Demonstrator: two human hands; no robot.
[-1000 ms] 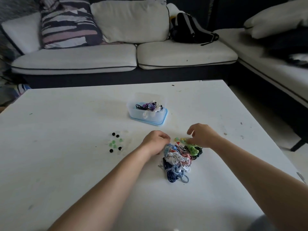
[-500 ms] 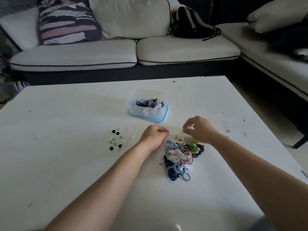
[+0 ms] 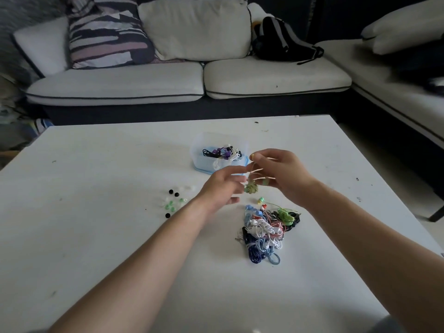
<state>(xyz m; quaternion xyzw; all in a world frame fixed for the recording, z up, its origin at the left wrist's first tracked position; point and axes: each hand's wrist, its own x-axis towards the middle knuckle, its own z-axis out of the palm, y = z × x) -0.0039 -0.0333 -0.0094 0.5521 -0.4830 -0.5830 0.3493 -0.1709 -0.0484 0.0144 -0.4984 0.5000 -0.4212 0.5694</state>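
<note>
A tangled pile of coloured earphone cables (image 3: pixel 265 230) lies on the white table (image 3: pixel 96 236). Both hands are raised above the table, just in front of a clear plastic box (image 3: pixel 217 152) with a blue lid under it, which holds more earphones. My right hand (image 3: pixel 281 174) pinches a pale yellow-green earphone set (image 3: pixel 251 187) by its thin cable, and the coiled bundle hangs below the fingers. My left hand (image 3: pixel 222 186) reaches to that bundle with its fingers spread and touches it; whether it grips the bundle is blurred.
Several loose ear tips (image 3: pixel 174 200), black, green and clear, lie scattered left of the hands. A white and dark sofa (image 3: pixel 156 82) with cushions and a black bag (image 3: pixel 283 42) runs behind the table and along the right side.
Both hands have risen from the pile toward the box. The right hand has lifted a yellow-green earphone set off the table, and the left hand has opened and moved to it.
</note>
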